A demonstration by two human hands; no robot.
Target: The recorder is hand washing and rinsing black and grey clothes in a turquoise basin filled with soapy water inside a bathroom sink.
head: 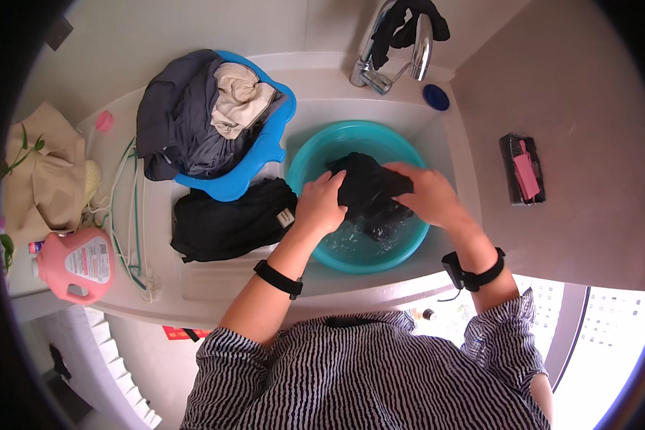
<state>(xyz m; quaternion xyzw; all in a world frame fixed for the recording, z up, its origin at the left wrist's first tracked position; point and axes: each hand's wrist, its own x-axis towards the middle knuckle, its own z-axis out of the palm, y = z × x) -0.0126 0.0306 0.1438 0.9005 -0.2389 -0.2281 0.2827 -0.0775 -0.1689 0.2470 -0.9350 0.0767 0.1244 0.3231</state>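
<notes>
A teal plastic basin [357, 266] with water in it stands in the sink, and a wet black cloth [368, 185] lies bunched in the water. My left hand [321, 203] is on the cloth's left side, thumb and fingers against its edge. From the right, my right hand [429, 194] grips the cloth between thumb and fingers, the fingertips partly hidden by fabric. Left of the basin, a folded black garment [234, 220] with a pale label lies on the ribbed washboard part of the sink. Behind it a blue plastic basin [271, 148] holds dark grey and beige clothes [242, 99].
A chrome faucet [422, 51] with a black cloth draped over it rises at the back. Beside it sits a dark blue round lid [436, 97]. Clothes hangers [134, 215] and a pink detergent jug [78, 266] are at left; a black wall holder [522, 169] is at right.
</notes>
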